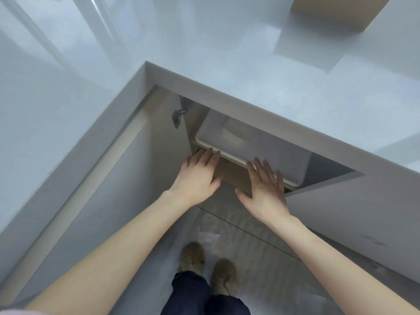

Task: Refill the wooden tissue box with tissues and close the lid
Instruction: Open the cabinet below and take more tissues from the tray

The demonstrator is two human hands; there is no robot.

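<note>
I look down into an open cabinet under a grey countertop (250, 71). A white plastic bin (261, 151) sits on the cabinet's wooden shelf (234, 173), partly under the counter edge. Something pale lies inside the bin, too blurred to name. My left hand (195, 178) reaches toward the bin's front rim, fingers spread and fingertips at the rim's left end. My right hand (266, 189) is spread flat near the rim's right part, its fingertips touching or just short of it. A wooden box corner (336, 12) shows at the top right on the counter.
The cabinet door (91, 201) stands swung open on the left, its hinge (177, 117) visible near the top. A closed grey cabinet front (352, 212) is on the right. My feet in brown shoes (209, 269) stand on a striped floor below.
</note>
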